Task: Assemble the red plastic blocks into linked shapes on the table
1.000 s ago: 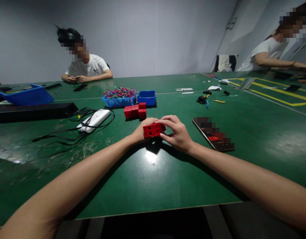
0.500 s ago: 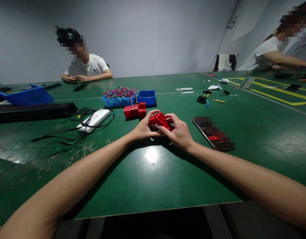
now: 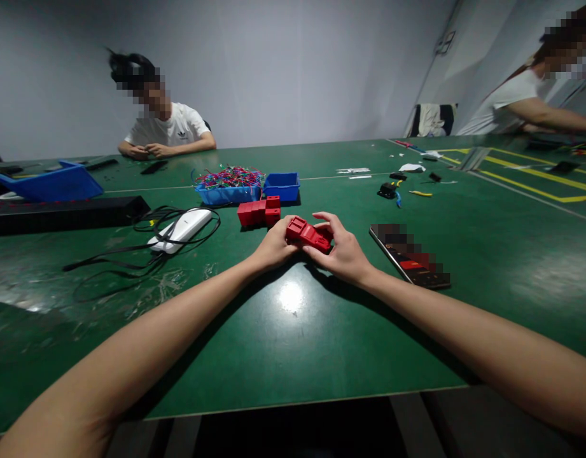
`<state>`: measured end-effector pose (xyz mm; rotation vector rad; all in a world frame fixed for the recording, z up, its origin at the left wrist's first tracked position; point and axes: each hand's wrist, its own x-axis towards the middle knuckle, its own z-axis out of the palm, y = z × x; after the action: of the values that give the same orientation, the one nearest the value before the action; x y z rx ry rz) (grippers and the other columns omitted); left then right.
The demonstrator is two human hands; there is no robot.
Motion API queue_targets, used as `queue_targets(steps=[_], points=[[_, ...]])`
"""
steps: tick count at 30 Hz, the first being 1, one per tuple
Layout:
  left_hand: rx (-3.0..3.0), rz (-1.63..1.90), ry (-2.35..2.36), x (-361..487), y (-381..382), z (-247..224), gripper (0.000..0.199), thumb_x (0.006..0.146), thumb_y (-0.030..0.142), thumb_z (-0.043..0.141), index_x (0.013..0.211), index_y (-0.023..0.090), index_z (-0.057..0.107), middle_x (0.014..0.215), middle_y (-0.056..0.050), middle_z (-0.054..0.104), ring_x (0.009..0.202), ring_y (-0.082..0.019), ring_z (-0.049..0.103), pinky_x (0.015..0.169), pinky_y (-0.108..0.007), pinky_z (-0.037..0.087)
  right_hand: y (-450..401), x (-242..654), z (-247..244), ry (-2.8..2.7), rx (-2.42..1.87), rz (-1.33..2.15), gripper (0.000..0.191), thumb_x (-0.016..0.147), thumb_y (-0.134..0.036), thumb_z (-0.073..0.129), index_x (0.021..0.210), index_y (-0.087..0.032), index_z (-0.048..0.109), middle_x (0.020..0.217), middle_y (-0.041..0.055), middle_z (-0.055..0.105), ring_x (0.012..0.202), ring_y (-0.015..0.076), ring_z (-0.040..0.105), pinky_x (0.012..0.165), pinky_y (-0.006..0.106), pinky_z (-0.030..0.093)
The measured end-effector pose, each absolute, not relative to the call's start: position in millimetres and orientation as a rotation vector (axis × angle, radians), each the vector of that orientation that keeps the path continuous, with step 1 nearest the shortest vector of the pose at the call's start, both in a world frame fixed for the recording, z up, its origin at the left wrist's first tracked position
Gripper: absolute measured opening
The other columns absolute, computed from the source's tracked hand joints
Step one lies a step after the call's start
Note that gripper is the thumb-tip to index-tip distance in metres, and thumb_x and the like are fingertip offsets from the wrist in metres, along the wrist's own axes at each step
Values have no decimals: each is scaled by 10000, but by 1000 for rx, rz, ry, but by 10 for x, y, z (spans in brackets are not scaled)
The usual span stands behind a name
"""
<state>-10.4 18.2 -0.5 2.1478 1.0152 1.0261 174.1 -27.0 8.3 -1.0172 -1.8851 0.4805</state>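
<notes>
Red block [image 3: 308,234] tipped flatter — glossy, ribbed

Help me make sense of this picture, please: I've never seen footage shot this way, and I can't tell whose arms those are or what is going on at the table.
The picture comes from a camera worn on a person's head, looking forward and down, so the two bare arms reaching in from the bottom are that person's own. No machine is involved. The left hand and right hand together hold a small red plastic block piece just above the green table top. Behind it lies a cluster of similar red plastic blocks. Farther back stand a blue plastic tray of coloured wires and a smaller blue plastic tray. To the left lies a white oblong device with black cables; to the right, a dark smartphone. Two other people sit at the far side and at the right edge.
</notes>
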Motion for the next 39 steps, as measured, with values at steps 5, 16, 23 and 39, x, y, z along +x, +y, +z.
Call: queue_targets(steps=[5,16,23,39], points=[[1997,1025,1075,-95,198,-13,526,740,343,719,1180,157,501,1076,-71,651,948,-203,629,872,-336,489,-259,1735,81,-1779,-1036,493,569,726,-299,708,1234,-202,469,1043,99,696,922,236,686,854,396,533],[1851,952,902,-111,141,46,609,801,536,662,1241,167,459,1089,-89,626,929,-170,624,811,-288,503,-247,1746,50,-1712,-1005,611,596,684,-205,717,1239,-222,500,1124,82,703,1023,227,688,951,397,524],[1921,1021,893,-115,129,16,543,830,438,657,1247,174,430,1053,-65,609,887,-156,624,808,-299,515,-165,1783,-28,-1767,-1142,419,554,643,-260,753,1161,-179,575,1196,146,624,1080,271,633,955,438,510],[2490,1265,767,-124,140,-41,657,811,244,676,1392,194,373,1298,-147,564,1174,-237,574,1020,-421,463,-98,1824,-58,-1735,-1195,419,570,566,-153,718,1121,-179,593,1154,120,604,1064,262,638,971,446,502]])
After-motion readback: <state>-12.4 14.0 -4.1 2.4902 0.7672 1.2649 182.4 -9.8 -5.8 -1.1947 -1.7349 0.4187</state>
